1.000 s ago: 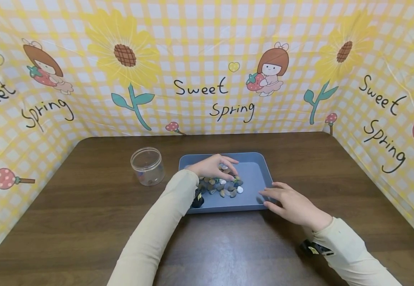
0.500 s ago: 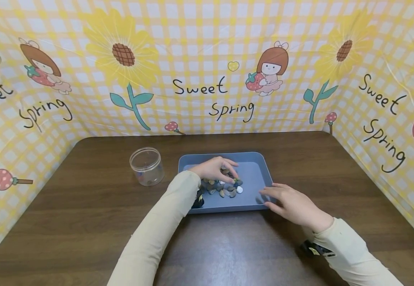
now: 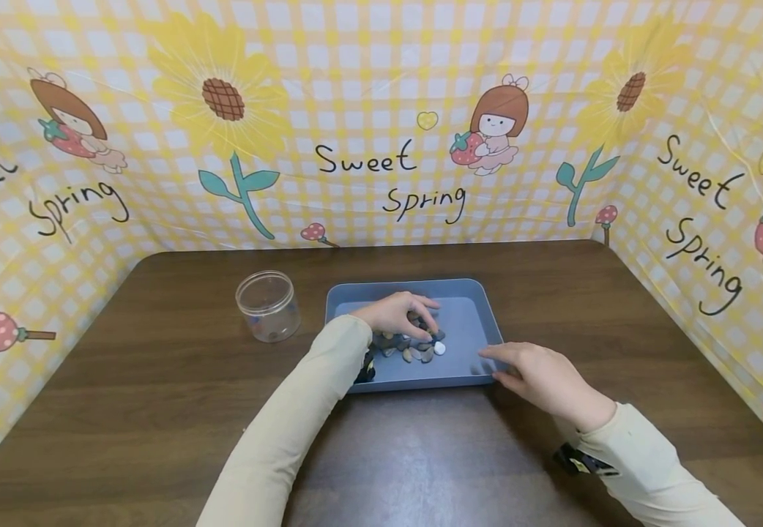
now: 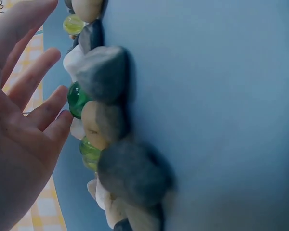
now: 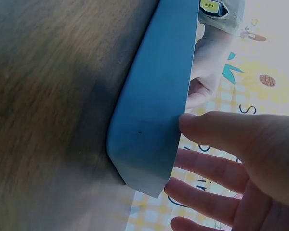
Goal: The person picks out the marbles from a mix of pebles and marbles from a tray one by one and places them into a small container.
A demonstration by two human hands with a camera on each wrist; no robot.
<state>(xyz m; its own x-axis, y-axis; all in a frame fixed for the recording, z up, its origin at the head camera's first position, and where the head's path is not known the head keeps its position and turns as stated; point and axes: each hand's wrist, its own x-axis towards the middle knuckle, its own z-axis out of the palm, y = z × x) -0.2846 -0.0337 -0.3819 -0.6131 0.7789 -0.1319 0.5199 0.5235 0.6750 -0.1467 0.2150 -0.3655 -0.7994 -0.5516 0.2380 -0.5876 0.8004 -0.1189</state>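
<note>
A blue tray [image 3: 470, 366] holds a spread of pebbles [image 3: 408, 355] and green and yellow glass marbles [image 4: 78, 99]. My left hand [image 3: 397, 313] reaches into the tray, its thumb and index fingertips closed together over a glass marble, which the fingers mostly hide. In the left wrist view its other fingers spread loosely beside the stones. A white pebble [image 3: 439, 349] lies just right of the fingertips. My right hand [image 3: 546, 377] rests at the tray's near right corner, thumb tip touching the rim and fingers extended, holding nothing.
On the brown table [image 3: 157, 380], a clear open-topped jar [image 3: 268, 307] stands left of the tray. A yellow checked cloth [image 3: 355, 88] with printed flowers and lettering walls in the back and sides.
My left thumb and index finger have come closer together around the marble, which showed between them before. The right hand's fingers have drawn slightly together at the tray corner.
</note>
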